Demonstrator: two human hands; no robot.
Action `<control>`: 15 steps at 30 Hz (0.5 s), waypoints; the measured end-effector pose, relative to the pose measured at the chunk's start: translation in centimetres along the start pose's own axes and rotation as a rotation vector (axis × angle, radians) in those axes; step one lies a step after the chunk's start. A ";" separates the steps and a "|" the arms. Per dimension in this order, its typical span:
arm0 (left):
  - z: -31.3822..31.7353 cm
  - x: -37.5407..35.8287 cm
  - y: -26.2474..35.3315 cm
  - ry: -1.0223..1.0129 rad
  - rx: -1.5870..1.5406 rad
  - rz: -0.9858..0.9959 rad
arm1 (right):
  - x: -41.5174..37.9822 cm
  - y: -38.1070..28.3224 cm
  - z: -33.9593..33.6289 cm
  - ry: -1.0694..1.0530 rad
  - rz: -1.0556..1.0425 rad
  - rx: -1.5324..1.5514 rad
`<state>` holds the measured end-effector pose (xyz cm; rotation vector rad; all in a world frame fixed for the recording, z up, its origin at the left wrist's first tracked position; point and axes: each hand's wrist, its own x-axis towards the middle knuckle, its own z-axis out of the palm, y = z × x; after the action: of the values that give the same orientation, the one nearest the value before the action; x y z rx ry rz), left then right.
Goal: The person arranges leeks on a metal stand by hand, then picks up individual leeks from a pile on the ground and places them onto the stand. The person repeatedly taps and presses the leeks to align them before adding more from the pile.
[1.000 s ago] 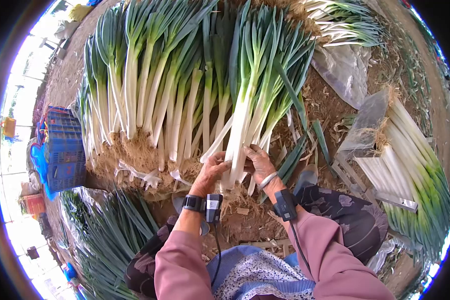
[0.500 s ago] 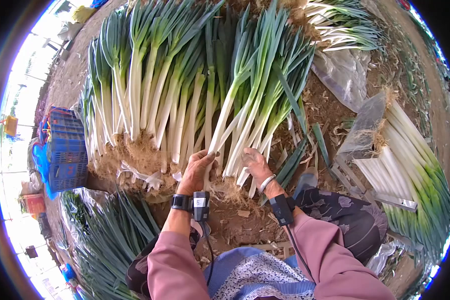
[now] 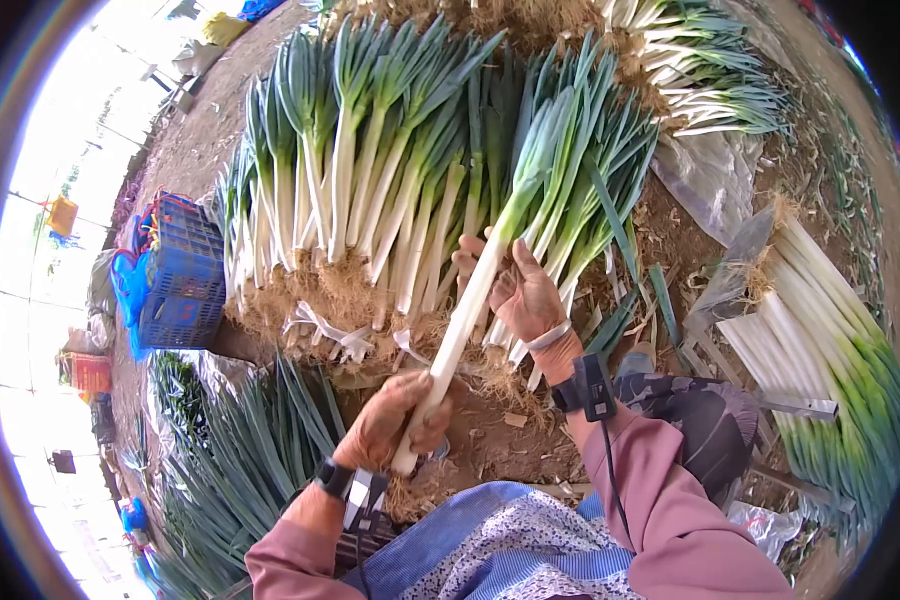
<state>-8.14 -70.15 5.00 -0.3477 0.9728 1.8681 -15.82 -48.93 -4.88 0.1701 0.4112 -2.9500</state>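
- One leek [image 3: 468,316] slanted between the person's hands, its stalk smooth and white, its top green against other leaves.
- The left hand [image 3: 390,420] was closed around the lower end, thumb and fingers pinching it.
- The right hand [image 3: 528,300] was loosely spread, fingers behind the upper stalk; how firmly they touched could not be told.
- A small box [image 3: 360,500] on the left wrist had a pale face, any writing too small to read.
- A smooth white bangle [image 3: 548,335] circled the right wrist.
- Beyond leaned a row of leeks [image 3: 370,180] with stringy, matted roots [image 3: 330,290].
- A slatted blue plastic crate [image 3: 182,285] stood leftward.
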 end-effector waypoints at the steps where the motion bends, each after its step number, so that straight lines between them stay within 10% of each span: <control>1: -0.1 -1.1 -0.8 0.012 -0.017 -0.004 | -0.2 -0.4 1.1 0.056 0.027 0.034; 4: 0.3 -3.3 -1.8 -0.030 -0.065 0.002 | -1.9 -0.7 4.0 0.010 -0.018 -0.209; 6: 1.1 -3.6 -2.7 0.291 0.273 0.130 | -2.3 -0.6 5.5 -0.001 -0.063 -0.267; 15: 4.1 -0.1 -4.2 0.172 0.475 0.457 | -4.6 -2.9 8.2 0.106 -0.326 -0.596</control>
<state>-3.79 -66.26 5.68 0.0075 1.6804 1.9434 -12.55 -47.80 4.39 0.1975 1.4202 -2.9606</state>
